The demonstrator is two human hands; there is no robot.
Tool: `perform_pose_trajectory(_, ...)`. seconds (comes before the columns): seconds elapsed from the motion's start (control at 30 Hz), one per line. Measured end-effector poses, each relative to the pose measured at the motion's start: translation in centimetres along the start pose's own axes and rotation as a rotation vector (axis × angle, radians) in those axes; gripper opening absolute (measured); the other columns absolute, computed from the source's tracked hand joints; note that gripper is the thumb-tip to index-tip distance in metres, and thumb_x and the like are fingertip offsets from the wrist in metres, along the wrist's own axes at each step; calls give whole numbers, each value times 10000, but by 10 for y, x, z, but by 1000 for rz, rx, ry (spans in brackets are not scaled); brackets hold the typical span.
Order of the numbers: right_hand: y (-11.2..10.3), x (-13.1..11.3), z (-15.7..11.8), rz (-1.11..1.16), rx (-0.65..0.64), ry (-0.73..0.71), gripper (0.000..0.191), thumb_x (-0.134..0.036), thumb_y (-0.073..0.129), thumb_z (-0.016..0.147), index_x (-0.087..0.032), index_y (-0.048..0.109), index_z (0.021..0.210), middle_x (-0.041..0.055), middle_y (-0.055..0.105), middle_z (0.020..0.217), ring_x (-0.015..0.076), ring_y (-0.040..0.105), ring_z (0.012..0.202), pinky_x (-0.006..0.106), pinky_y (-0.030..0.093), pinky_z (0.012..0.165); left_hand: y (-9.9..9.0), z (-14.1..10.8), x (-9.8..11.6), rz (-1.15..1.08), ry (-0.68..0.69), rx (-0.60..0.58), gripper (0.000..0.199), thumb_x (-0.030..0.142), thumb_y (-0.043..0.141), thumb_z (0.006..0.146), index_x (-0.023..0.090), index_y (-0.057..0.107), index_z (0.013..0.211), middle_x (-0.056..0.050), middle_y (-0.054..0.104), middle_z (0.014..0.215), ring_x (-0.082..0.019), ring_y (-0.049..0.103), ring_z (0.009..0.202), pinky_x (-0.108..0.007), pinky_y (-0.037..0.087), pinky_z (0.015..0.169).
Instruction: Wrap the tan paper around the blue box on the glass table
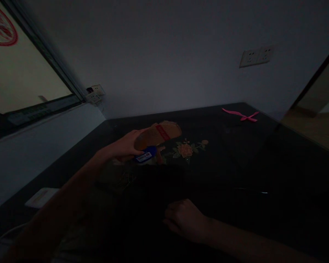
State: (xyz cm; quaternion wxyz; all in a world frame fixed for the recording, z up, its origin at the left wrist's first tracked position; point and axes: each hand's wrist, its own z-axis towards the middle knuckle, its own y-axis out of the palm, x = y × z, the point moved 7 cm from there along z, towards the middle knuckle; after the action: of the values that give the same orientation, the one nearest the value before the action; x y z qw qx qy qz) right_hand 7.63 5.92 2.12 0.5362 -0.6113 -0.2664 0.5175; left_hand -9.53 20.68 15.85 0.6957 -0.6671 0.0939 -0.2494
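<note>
My left hand [128, 144] is closed around the near end of a brown, rounded oblong object [173, 128] with a red band across it. It is tilted up off the dark table, and I cannot make out its exact kind. A blue piece with a white label [144, 155] sits just below it, against my fingers; whether the two are joined is unclear. Closer to me, my right hand [185, 221] rests in a loose fist low over the table. Nothing shows in it, though the palm side is hidden.
The dark glossy table [249, 160] carries a printed flower [185, 150]. A pink ribbon [244, 116] lies at the back right. At the left edge is a white flat item [41, 197], near a pale cable [13, 229]. A wall with sockets [256, 57] rises behind. The light is dim.
</note>
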Motion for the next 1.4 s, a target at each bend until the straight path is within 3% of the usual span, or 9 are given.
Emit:
perform_pose_trajectory(0.13, 0, 2, 1, 10, -10, 15, 208, -266, 457, 900, -166, 615, 808, 19, 682, 785, 125, 612, 661, 247, 301, 508, 3, -17, -80, -21, -119, -23, 951, 426, 690, 607, 122, 273, 1407, -148, 418, 1386, -318, 402, 1239, -432, 291, 1050)
perform_pose_trajectory(0.33, -2, 1, 2, 23, -29, 22, 216, -276, 453, 903, -163, 616, 818, 24, 682, 792, 126, 617, 658, 235, 329, 521, 25, -35, -140, -154, -267, -69, 984, 498, 656, 632, 90, 219, 1413, -161, 338, 1437, -288, 385, 1260, -362, 333, 1038)
perform_pose_trajectory(0.47, -3, 2, 1, 35, -38, 33, 222, -275, 445, 905, -167, 622, 825, 26, 683, 802, 128, 615, 662, 234, 343, 527, 31, -36, -159, -160, -340, -117, 1008, 510, 660, 625, 120, 190, 1427, -142, 298, 1466, -292, 360, 1286, -347, 348, 1027)
perform_pose_trajectory(0.83, -5, 2, 1, 44, -74, 47, 225, -273, 457, 898, -157, 636, 825, 35, 694, 827, 138, 636, 688, 231, 372, 545, 25, -31, -172, -70, -352, -123, 1054, 519, 670, 595, 119, 176, 1435, -142, 303, 1467, -287, 349, 1300, -342, 318, 1046)
perform_pose_trajectory(1.07, -6, 1, 2, 53, -64, 46, 214, -270, 469, 892, -157, 638, 824, 34, 695, 824, 139, 637, 688, 230, 376, 550, 26, -33, -167, -93, -361, -150, 1048, 500, 664, 610, 127, 146, 1441, -139, 291, 1473, -289, 351, 1298, -354, 326, 1040)
perform_pose_trajectory(1.2, -7, 1, 1, 46, -47, 48, 220, -279, 469, 891, -160, 633, 805, 31, 691, 794, 132, 624, 653, 228, 358, 526, 17, -27, -156, 13, -368, -100, 1053, 548, 658, 603, 104, 186, 1433, -153, 286, 1473, -320, 317, 1314, -386, 294, 1059)
perform_pose_trajectory(1.3, -4, 3, 0, 85, -48, 55, 220, -277, 475, 882, -157, 638, 797, 41, 688, 785, 143, 619, 654, 235, 365, 540, 0, -13, -105, 115, -288, 86, 875, 549, 624, 655, 128, 345, 1370, -137, 364, 1431, -337, 311, 1309, -424, 243, 1077)
perform_pose_trajectory(1.4, -1, 12, 1, 325, 15, 121, 177, -242, 525, 841, -153, 636, 737, 34, 671, 745, 145, 599, 649, 241, 379, 582, 0, -12, -9, -33, -138, 320, 524, 473, 499, 810, 164, 490, 1232, -100, 515, 1300, -259, 463, 1187, -383, 342, 1010)
